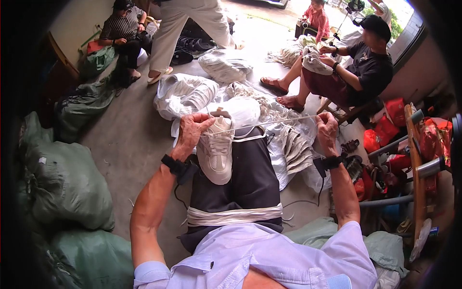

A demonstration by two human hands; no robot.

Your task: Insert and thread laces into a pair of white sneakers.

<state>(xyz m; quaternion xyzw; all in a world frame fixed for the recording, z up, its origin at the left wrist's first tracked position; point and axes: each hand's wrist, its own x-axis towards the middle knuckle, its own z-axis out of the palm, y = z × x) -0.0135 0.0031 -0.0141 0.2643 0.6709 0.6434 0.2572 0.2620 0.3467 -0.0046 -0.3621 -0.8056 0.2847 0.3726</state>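
Observation:
A cream-white sneaker rests on my dark-trousered thighs, toe toward me, its front laced. At its upper left edge, my left hand is closed in a pinch, a short bit of white lace poking up from the fingertips. From the sneaker, a white shoelace stretches nearly straight out to the right. My right hand pinches its far end, well away from the shoe. Another loop of lace hangs over my right knee. Across my lap lies a bundle of white laces.
Clear plastic bags of shoe parts and stacked pale pieces lie beyond my knees. Green sacks stand at left. Red bags and a wooden frame crowd the right. Several other people are nearby, one seated with a shoe.

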